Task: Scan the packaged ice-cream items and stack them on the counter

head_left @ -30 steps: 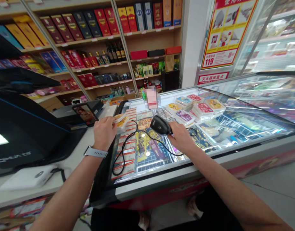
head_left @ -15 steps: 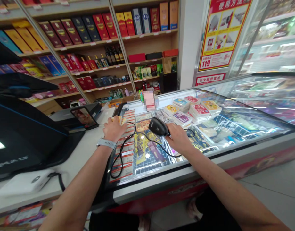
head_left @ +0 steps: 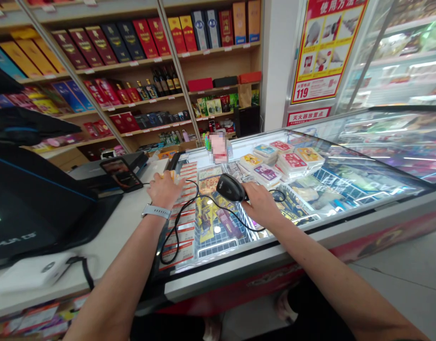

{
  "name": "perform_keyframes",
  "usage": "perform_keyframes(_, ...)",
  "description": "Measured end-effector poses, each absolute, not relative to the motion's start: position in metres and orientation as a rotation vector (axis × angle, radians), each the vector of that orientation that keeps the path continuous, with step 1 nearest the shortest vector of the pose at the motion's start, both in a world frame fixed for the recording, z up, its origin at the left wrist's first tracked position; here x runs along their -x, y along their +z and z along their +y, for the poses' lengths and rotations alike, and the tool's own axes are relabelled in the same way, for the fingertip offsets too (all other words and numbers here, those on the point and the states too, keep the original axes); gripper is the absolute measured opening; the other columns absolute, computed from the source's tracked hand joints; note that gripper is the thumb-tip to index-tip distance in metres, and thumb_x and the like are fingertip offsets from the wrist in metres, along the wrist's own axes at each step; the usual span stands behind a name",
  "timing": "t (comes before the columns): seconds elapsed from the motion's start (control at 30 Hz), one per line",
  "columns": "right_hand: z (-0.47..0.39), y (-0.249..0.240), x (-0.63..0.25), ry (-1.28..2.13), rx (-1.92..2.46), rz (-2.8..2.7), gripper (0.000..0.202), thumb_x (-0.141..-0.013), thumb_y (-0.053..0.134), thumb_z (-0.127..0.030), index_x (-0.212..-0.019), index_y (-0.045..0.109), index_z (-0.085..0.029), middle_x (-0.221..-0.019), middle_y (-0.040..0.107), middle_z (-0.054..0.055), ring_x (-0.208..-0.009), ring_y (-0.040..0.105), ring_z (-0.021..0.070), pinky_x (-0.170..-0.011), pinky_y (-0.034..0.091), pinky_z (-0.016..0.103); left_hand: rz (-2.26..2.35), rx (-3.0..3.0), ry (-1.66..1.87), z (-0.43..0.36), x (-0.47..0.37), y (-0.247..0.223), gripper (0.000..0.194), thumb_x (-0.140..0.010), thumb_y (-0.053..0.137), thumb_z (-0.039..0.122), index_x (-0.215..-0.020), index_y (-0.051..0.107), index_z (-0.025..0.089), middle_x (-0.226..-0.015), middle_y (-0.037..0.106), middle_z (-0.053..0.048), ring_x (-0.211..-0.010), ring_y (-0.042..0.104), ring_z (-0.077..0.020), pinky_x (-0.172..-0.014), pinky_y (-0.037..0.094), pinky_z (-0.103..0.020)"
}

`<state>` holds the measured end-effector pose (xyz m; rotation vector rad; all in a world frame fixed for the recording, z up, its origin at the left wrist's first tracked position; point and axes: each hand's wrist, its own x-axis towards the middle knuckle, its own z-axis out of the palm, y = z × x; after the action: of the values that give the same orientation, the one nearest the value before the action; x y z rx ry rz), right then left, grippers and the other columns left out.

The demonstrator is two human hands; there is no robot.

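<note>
My right hand (head_left: 258, 202) is wrapped round the handle of a black barcode scanner (head_left: 232, 188), held over the glass top of the chest freezer (head_left: 232, 258). The scanner's head points left. From it a black cable (head_left: 175, 232) loops across the glass. My left hand (head_left: 164, 191), with a grey watch band on the wrist, is over the freezer's left end by the counter. Its fingers curl over a small yellow-and-white package (head_left: 171, 175), mostly hidden by the hand. Flat packs with coloured labels (head_left: 293, 162) lie stacked on the glass, to the right of the scanner.
A strip of price labels (head_left: 182, 237) runs along the freezer's left end. On the white counter (head_left: 121, 237) are a phone (head_left: 121, 174), a black checkout terminal (head_left: 43, 203) and a white device (head_left: 36, 272). Shelves of boxes and bottles (head_left: 168, 80) stand behind.
My left hand has shifted slightly left and turned a little, so less of the yellow-and-white package shows. The scanner stays in my right hand, and the whole view has shifted slightly.
</note>
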<state>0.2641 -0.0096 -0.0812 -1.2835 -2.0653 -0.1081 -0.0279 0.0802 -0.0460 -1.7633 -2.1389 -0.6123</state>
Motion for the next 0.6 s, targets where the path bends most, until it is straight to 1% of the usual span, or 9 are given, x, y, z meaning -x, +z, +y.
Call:
perform_keyframes(0.07, -0.01, -0.081, -0.264, -0.106, 1.276, -2.056, 0.031, -0.079, 0.052, -0.015, -0.11, 0.054, -0.015, -0.1, 0.062, 0.01, -0.093, 0.056, 0.0253, -0.079, 0.04, 0.035, -1.954, 1.798, -0.657, 0.074, 0.022, -0.045, 0.062, -0.083, 0.046, 0.057, -0.128, 0.05, 0.014, -0.14, 0.039, -0.027, -0.127, 0.038, -0.0455, -0.097, 0.031, -0.063)
perform_keyframes(0.1, -0.011, -0.081, -0.264, -0.105, 1.272, -2.048, 0.032, -0.079, 0.052, -0.015, -0.11, 0.054, -0.015, -0.1, 0.062, 0.01, -0.093, 0.056, 0.0253, -0.079, 0.04, 0.035, -1.845, 1.843, -0.68, 0.072, 0.018, -0.044, 0.06, -0.085, 0.046, 0.054, -0.131, 0.047, 0.015, -0.146, 0.034, -0.025, -0.134, 0.031, -0.0435, -0.102, 0.026, -0.063)
perform_keyframes(0.13, -0.011, -0.08, -0.264, -0.104, 1.267, -2.038, 0.032, -0.079, 0.052, -0.015, -0.111, 0.053, -0.015, -0.099, 0.062, 0.01, -0.093, 0.056, 0.0254, -0.079, 0.04, 0.035, -1.746, 1.909, -0.701, 0.07, 0.012, -0.044, 0.058, -0.086, 0.045, 0.049, -0.134, 0.045, 0.016, -0.15, 0.03, -0.023, -0.138, 0.026, -0.0404, -0.107, 0.022, -0.061)
perform_keyframes(0.2, -0.012, -0.079, -0.264, -0.105, 1.259, -2.013, 0.031, -0.079, 0.052, -0.015, -0.11, 0.053, -0.016, -0.1, 0.062, 0.01, -0.093, 0.056, 0.0255, -0.079, 0.04, 0.035, -1.589, 2.094, -0.724, 0.068, -0.001, -0.045, 0.056, -0.088, 0.045, 0.043, -0.138, 0.041, 0.018, -0.152, 0.029, -0.017, -0.141, 0.023, -0.0346, -0.112, 0.018, -0.054)
perform_keyframes(0.3, -0.013, -0.078, -0.264, -0.111, 1.26, -1.973, 0.032, -0.079, 0.052, -0.016, -0.111, 0.052, -0.016, -0.101, 0.062, 0.01, -0.094, 0.055, 0.0252, -0.08, 0.041, 0.036, -1.431, 2.437, -0.768, 0.075, -0.027, -0.054, 0.056, -0.086, 0.049, 0.036, -0.139, 0.04, 0.021, -0.151, 0.035, -0.013, -0.141, 0.026, -0.0311, -0.113, 0.02, -0.05)
perform_keyframes(0.37, -0.012, -0.078, -0.264, -0.12, 1.259, -1.945, 0.033, -0.079, 0.052, -0.016, -0.112, 0.052, -0.016, -0.102, 0.061, 0.01, -0.094, 0.056, 0.0248, -0.081, 0.041, 0.036, -1.321, 2.708, -0.915, 0.084, -0.048, -0.062, 0.057, -0.083, 0.054, 0.031, -0.138, 0.044, 0.021, -0.151, 0.036, -0.013, -0.142, 0.025, -0.0311, -0.114, 0.018, -0.051)
perform_keyframes(0.43, -0.012, -0.078, -0.264, -0.131, 1.249, -1.913, 0.033, -0.079, 0.051, -0.016, -0.112, 0.051, -0.017, -0.101, 0.061, 0.009, -0.093, 0.056, 0.0249, -0.082, 0.042, 0.037, -1.192, 2.943, -1.139, 0.095, -0.072, -0.069, 0.055, -0.078, 0.06, 0.028, -0.132, 0.051, 0.022, -0.148, 0.042, -0.011, -0.142, 0.027, -0.0311, -0.115, 0.017, -0.049)
perform_keyframes(0.53, -0.012, -0.078, -0.264, -0.144, 1.232, -1.866, 0.03, -0.08, 0.051, -0.018, -0.11, 0.051, -0.018, -0.099, 0.061, 0.009, -0.094, 0.056, 0.0255, -0.081, 0.043, 0.037, -1.103, 3.09, -1.369, 0.108, -0.11, -0.074, 0.047, -0.077, 0.065, 0.033, -0.122, 0.058, 0.024, -0.132, 0.057, -0.01, -0.135, 0.04, -0.0295, -0.111, 0.029, -0.045)
perform_keyframes(0.6, -0.013, -0.077, -0.264, -0.149, 1.218, -1.857, 0.029, -0.081, 0.051, -0.019, -0.11, 0.052, -0.017, -0.099, 0.061, 0.01, -0.094, 0.056, 0.0259, -0.081, 0.043, 0.038, -1.181, 3.089, -1.661, 0.114, -0.132, -0.074, 0.042, -0.083, 0.061, 0.037, -0.122, 0.057, 0.022, -0.126, 0.058, -0.01, -0.124, 0.05, -0.0272, -0.103, 0.04, -0.046)
